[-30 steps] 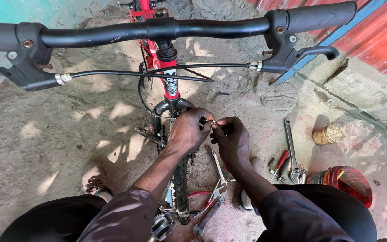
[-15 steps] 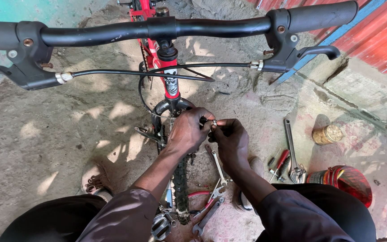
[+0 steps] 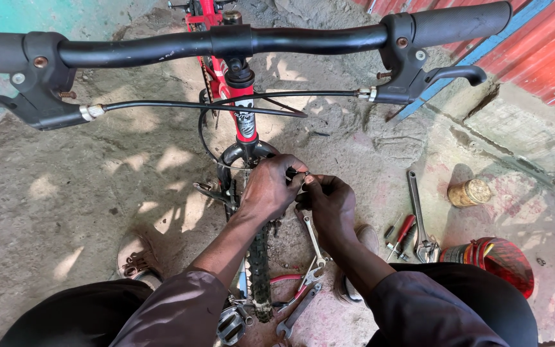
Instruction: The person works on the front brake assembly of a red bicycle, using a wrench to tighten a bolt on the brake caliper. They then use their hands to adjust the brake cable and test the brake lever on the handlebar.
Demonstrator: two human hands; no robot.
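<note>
working over a red bike [image 3: 246, 119] from above, both hands low at the front wheel. listed largest to smallest.

- handlebar [image 3: 252, 42]: black, crossing the top of view, a brake lever [image 3: 448, 74] at each end, cables looping down toward the fork.
- front tyre [image 3: 260, 270]: knobbly, running down between my knees.
- my left hand [image 3: 268, 189]: curled over the brake arm beside the rim, fingers closed round a small dark part; i cannot tell exactly what it is.
- my right hand [image 3: 329, 202]: touching the left, fingertips pinched tight on the same small fitting, seemingly where the cable end meets the brake.
- red tin [image 3: 493, 260]: on the ground by my right knee.
- adjustable wrench [image 3: 419, 215]: lying flat, well apart from my hands.
- spanner [image 3: 315, 241]: just below my right hand, with red-handled pliers [image 3: 293, 289] near the tyre.
- screwdriver [image 3: 403, 231]: red handle, beside the wrench.

step in hand, as i judge it: seating or tensioning the cable at the front brake. next move would call for holding that pinch steady while one hand frees itself for the spanner.
</note>
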